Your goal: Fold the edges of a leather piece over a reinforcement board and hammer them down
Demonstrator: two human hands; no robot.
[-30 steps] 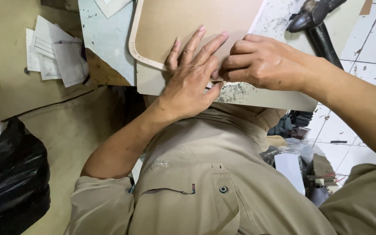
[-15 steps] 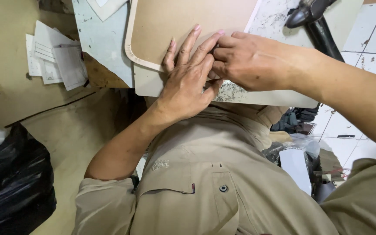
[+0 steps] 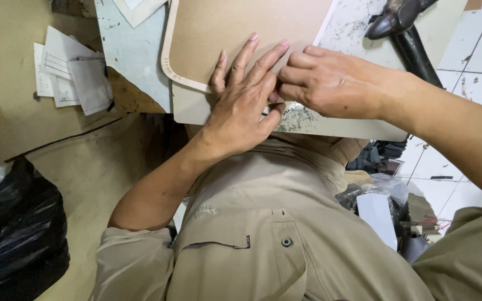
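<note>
Tan board [image 3: 235, 39] w/ rounded corner & pale stitched-looking edge lies flat on a lighter slab [image 3: 188, 106], near edge of the surface [image 3: 358, 22] — right in front of the person's chest. Left hand [image 3: 241, 106] rests flat on it, palm down, fingers spread & pointing away from the body, tips reaching onto the tan face; not gripping anything, just pressing. Right hand [image 3: 330, 83] comes in from the right side, fingers curled in, knuckles up, fingertips touching the left hand's index/thumb side. Can't tell if it pinches sth small there — contact spot is hidden btw the two hands. So hands are together, touching, over the board's near right part.

Surface under the right hand is white, scuffed w/ dark speckles. Dark metal tool [image 3: 403, 25] w/ black handle lies top right, well apart from the hands. Paper slips [image 3: 71, 75] in a loose pile sit at left on brown cardboard [image 3: 1, 83]. Pale blue-grey sheet [image 3: 132, 53] lies just beside the board, left of it. Black plastic bag [image 3: 15, 234] bottom left on the floor. Person wears khaki shirt [image 3: 269, 228] w/ buttoned pocket.
</note>
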